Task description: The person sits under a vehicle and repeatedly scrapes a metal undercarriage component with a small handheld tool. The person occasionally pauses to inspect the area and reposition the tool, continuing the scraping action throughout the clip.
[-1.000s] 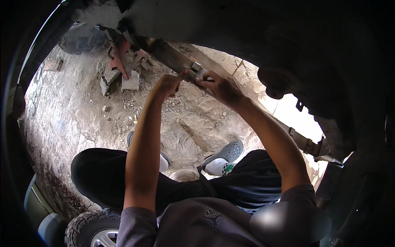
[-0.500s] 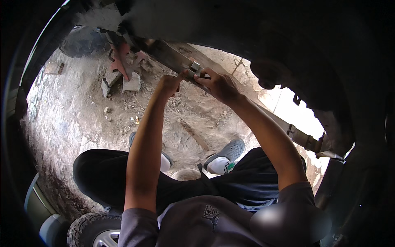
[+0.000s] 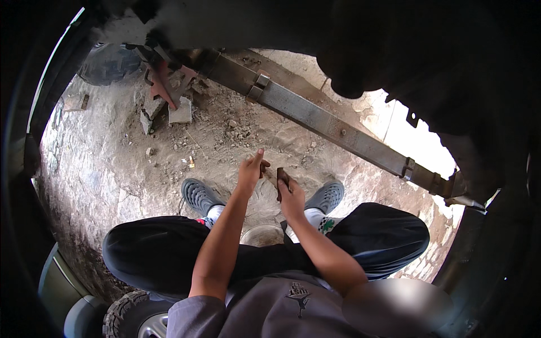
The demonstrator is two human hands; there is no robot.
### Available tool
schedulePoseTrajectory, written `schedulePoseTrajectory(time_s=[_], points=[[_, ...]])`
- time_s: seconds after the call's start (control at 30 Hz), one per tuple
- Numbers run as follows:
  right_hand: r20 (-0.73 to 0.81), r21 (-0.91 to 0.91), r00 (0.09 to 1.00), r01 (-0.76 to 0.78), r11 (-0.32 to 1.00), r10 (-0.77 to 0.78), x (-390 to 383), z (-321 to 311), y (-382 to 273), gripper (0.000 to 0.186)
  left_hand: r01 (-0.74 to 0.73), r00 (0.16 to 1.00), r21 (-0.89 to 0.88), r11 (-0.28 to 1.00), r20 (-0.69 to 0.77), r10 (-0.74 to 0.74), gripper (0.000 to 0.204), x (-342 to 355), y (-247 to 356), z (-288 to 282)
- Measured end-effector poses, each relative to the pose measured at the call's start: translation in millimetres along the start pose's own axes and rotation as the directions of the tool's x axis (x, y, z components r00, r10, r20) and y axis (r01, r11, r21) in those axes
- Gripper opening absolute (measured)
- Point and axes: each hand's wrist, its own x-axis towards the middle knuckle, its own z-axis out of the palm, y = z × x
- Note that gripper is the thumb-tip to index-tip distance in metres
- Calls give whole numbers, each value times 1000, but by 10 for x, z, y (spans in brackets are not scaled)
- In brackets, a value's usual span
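Note:
Above the dirt, in front of my knees, both my hands are held close together but apart. My right hand (image 3: 292,198) grips a small flat dark-brown piece (image 3: 280,179) that sticks up past the thumb; I cannot make out its exact kind. Beside it my left hand (image 3: 249,172) has one finger stretched out and the others loosely bent, with nothing visible in it. Beyond both hands a long grey metal bar (image 3: 315,119) slants from upper left to lower right. A small metal clamp-like bracket (image 3: 258,86) sits around its left part, touched by neither hand.
Dark vehicle underbody (image 3: 253,25) hangs overhead. A red metal stand (image 3: 162,84) and broken blocks (image 3: 180,111) are at the far left, with rubble on the ground (image 3: 135,174). A wheel (image 3: 135,315) is at lower left, and my grey clogs (image 3: 202,196) rest on the dirt.
Both hands have left the bracket on the bar and come back toward my body. The dark-brown piece now shows in my right hand, and the bar is in fuller view.

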Motion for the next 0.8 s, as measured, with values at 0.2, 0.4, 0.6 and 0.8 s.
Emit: schedulePoseTrajectory(time_s=[0.2, 0.4, 0.6, 0.8], points=[[-7, 142, 998, -58, 988, 60, 188, -233, -342, 31, 3, 999, -63, 998, 46, 0, 56, -116, 149, -118], [-65, 324, 986, -127, 937, 156, 227, -263, -440, 41, -27, 992, -1, 1000, 125, 27, 40, -198, 354, 8], [17, 302, 993, -116, 946, 117, 134, -128, -335, 40, -142, 965, 38, 989, 228, 129, 30, -263, 323, 174], [-49, 14, 996, 77, 997, -77, 198, -151, -220, 34, -176, 965, 53, 983, 204, 162, 29, -234, 278, 229]])
